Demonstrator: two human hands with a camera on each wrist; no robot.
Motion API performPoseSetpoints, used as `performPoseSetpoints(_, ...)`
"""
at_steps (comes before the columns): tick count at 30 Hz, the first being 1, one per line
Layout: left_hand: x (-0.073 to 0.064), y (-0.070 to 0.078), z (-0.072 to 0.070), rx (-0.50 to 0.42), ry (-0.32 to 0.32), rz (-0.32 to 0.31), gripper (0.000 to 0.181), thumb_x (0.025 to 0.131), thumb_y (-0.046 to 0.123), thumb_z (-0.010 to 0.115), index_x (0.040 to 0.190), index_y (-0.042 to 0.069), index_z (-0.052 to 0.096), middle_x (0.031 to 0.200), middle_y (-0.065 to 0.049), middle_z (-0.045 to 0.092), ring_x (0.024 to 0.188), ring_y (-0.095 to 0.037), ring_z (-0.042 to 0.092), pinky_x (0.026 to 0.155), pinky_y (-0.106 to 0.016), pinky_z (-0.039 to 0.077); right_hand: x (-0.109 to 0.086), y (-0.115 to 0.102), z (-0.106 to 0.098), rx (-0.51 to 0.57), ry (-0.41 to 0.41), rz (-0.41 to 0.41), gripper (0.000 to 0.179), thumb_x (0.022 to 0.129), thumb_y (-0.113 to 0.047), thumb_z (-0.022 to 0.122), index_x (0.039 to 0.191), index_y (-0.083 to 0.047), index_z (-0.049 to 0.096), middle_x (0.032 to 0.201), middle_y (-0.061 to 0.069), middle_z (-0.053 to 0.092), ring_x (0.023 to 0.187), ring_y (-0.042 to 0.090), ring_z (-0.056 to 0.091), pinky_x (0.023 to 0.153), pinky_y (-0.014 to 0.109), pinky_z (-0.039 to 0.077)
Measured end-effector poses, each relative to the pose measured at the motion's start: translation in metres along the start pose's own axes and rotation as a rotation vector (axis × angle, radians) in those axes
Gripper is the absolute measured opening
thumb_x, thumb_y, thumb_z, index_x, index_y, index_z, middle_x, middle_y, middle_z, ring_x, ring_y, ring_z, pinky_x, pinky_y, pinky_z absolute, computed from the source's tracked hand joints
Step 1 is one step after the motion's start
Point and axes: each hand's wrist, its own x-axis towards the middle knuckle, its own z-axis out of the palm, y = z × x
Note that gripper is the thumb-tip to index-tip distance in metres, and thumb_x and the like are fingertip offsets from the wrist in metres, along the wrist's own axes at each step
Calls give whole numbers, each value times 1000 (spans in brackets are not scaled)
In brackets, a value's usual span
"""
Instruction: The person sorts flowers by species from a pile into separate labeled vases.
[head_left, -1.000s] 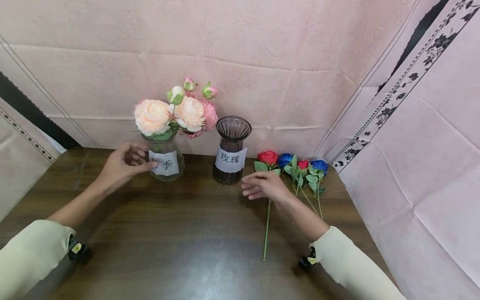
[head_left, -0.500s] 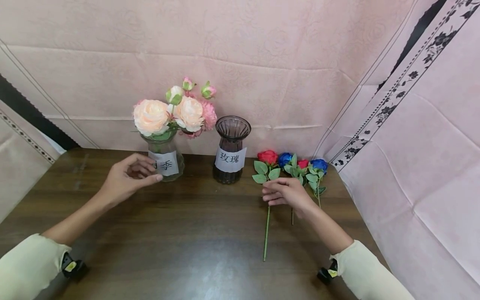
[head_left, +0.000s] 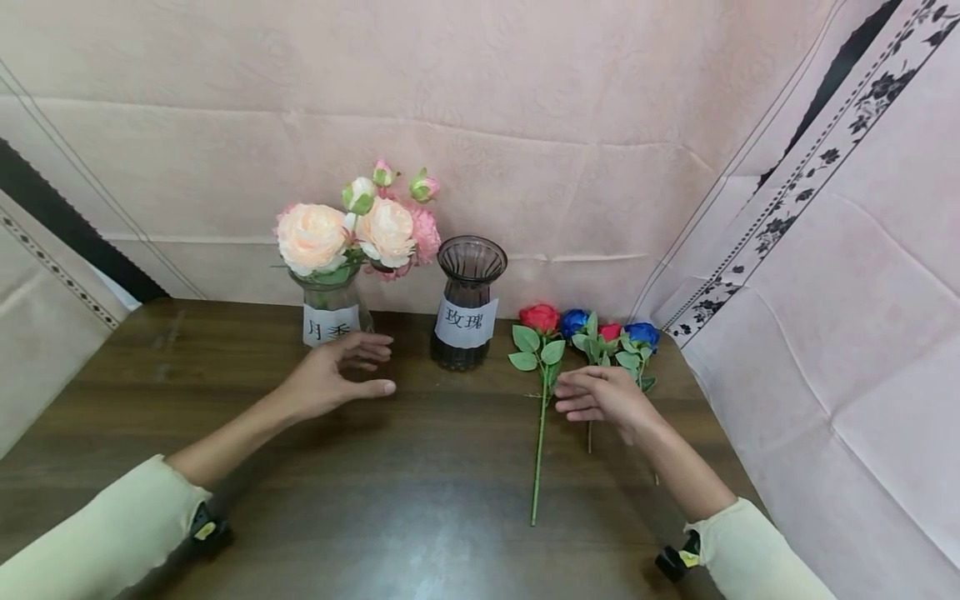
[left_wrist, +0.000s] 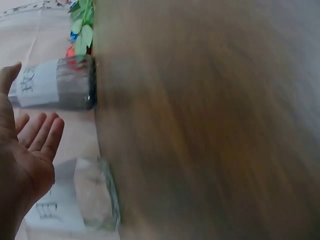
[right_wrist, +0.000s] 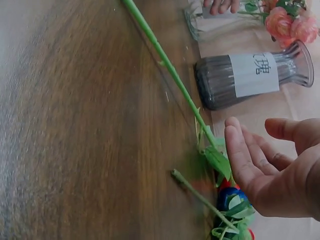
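My left hand (head_left: pixel 341 375) hovers with loosely extended fingers in front of a clear glass vase (left_wrist: pixel 90 195), holding nothing. Peach and pink artificial flowers (head_left: pixel 315 237) fill that vase, and its white paper label (head_left: pixel 330 323) is partly covered by the hand. Just to the right stands a dark purple glass vase (head_left: pixel 461 354), also labelled, with no stems in it. My right hand (head_left: pixel 603 400) is over the rose stems, fingers relaxed and nothing gripped. Nearest it lies a long-stemmed red rose (head_left: pixel 540 318), flat on the table, its green stem (right_wrist: pixel 172 70) pointing toward me.
More artificial roses lie to the right: a blue rose (head_left: pixel 574 322), a smaller red rose (head_left: pixel 609 332) and another blue rose (head_left: pixel 642 335). The brown wooden table (head_left: pixel 420 500) ends at a pink cloth backdrop (head_left: pixel 570 200) close behind the vases.
My left hand has left the side of the clear vase and moved right, toward the dark vase. The right hand has shifted right and nearer to me. Vases and flowers keep their places.
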Motion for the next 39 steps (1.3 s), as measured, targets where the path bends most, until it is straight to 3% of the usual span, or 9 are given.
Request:
performPoseSetpoints(5, 16, -4, 17, -39, -51, -50, 80, 98, 33, 92, 163, 8, 54, 159, -24, 65, 147, -43, 65, 125, -60, 52, 2, 8, -1, 8, -7, 38, 47, 117, -21, 62, 149, 13, 61, 121, 19, 85, 91, 15, 85, 83, 32, 71)
performPoseSetpoints(10, 29, -5, 29, -72, -87, -84, 88, 98, 31, 91, 167, 2, 47, 166, -26, 57, 152, -45, 59, 127, -61, 49, 2, 15, 3, -11, -27, 94, 47, 116, -21, 64, 148, 12, 62, 121, 22, 85, 92, 18, 86, 82, 34, 71)
performPoseSetpoints(17, 52, -5, 41, -48, -89, -177, 97, 98, 43, 90, 171, 3, 40, 171, -24, 52, 156, -47, 55, 128, -60, 48, 0, 21, 12, -56, -94, 145, 44, 113, -22, 68, 141, 11, 69, 112, 16, 86, 93, 21, 86, 81, 36, 71)
performPoseSetpoints(24, 75, -1, 47, -87, -65, -231, 105, 95, 41, 93, 176, 11, 34, 175, -21, 46, 162, -45, 48, 133, -58, 43, 5, 30, 24, -28, -119, 178, 34, 104, -21, 81, 126, 6, 78, 100, 8, 87, 87, 17, 86, 78, 32, 71)
performPoseSetpoints(32, 101, -2, 61, -91, -23, -208, 123, 84, 48, 100, 179, 18, 29, 181, -15, 41, 164, -40, 46, 134, -59, 41, 7, 35, 32, 63, -83, 215, 35, 105, -18, 81, 133, 3, 77, 106, 8, 87, 91, 19, 86, 82, 34, 71)
performPoseSetpoints(39, 119, 1, 72, -172, 21, -162, 115, 83, 39, 103, 175, 22, 37, 172, -11, 53, 159, -38, 52, 132, -61, 43, 9, 34, 35, 178, -111, 229, 48, 113, -18, 71, 154, 6, 61, 124, 8, 80, 108, 24, 84, 97, 42, 70)
